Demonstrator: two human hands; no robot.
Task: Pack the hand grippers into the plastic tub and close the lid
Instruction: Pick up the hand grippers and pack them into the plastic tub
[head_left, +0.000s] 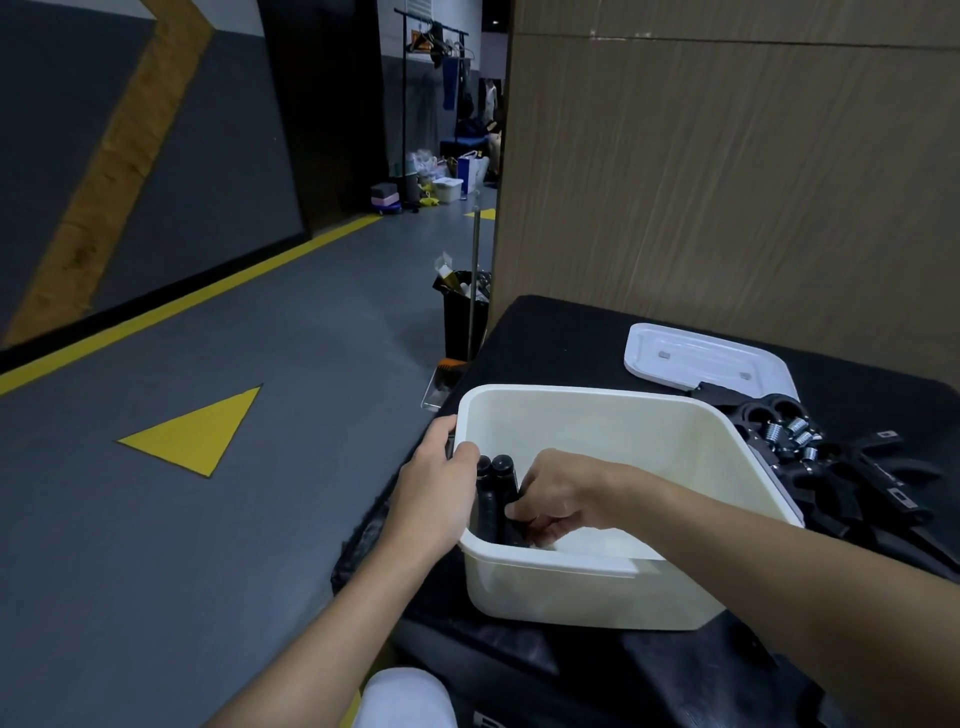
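A white plastic tub (597, 592) stands open on a black-covered table. My left hand (434, 493) grips the tub's left rim, thumb inside. Inside the tub, my right hand (558, 496) is closed around a black hand gripper (493, 493) whose two handles stand upright against the left wall. A heap of more black hand grippers (841, 467) with silver springs lies on the table to the tub's right. The white lid (701, 358) lies flat behind the tub, apart from it.
The black table (550, 332) ends just left of the tub, with grey floor below. A wood-panelled wall (727, 182) rises behind. A black bin (465, 312) stands past the table's far left corner. Clutter sits far down the corridor.
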